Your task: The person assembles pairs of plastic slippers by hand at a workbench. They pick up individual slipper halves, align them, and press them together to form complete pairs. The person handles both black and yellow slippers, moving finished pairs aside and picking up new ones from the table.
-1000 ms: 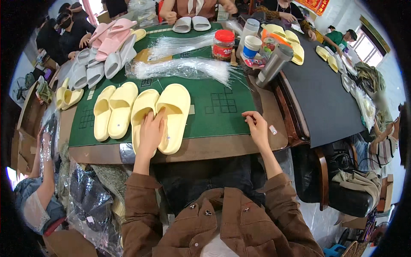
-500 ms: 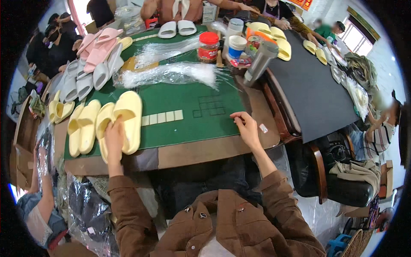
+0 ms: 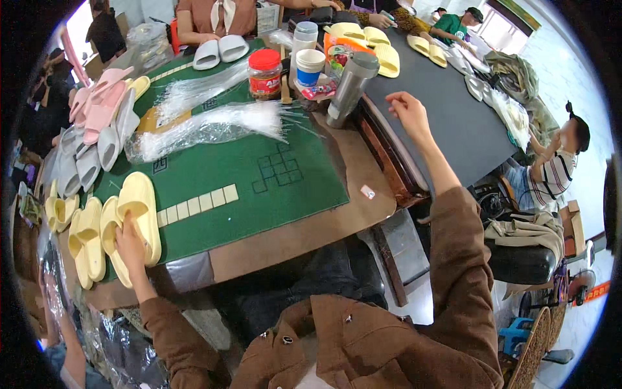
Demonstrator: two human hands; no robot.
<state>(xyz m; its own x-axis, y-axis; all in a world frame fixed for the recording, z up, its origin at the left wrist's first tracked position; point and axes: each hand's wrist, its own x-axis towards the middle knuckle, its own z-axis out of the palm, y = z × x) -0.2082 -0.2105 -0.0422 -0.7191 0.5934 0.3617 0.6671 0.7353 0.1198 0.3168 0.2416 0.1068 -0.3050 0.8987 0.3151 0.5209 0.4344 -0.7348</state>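
Near the left end of the table, my left hand [image 3: 131,245] closes on a pair of pale yellow slide slippers [image 3: 148,206]; its fingertips are partly hidden between them. Beside that pair lies another yellow pair [image 3: 94,227], with smaller-looking yellow slippers [image 3: 63,211] farther left. My right hand [image 3: 409,113] is raised beside the dark grey tabletop, fingers loosely bent and apart, with nothing visible in it. A steel thermos [image 3: 353,87] stands nearest to that hand. Cream tiles [image 3: 199,205] run in a row across the green mat [image 3: 259,214].
Bundles of thin clear plastic strips [image 3: 214,126] lie across the mat. A red-lidded jar [image 3: 265,74] and a white-and-blue cup [image 3: 310,67] stand beyond. Pink slippers [image 3: 103,107] and grey slippers [image 3: 110,146] are heaped at left. Other people work around the tables.
My right hand has lifted off the table's front area and moved right and away from me. The view has turned right, and my left hand stays at the yellow slippers.
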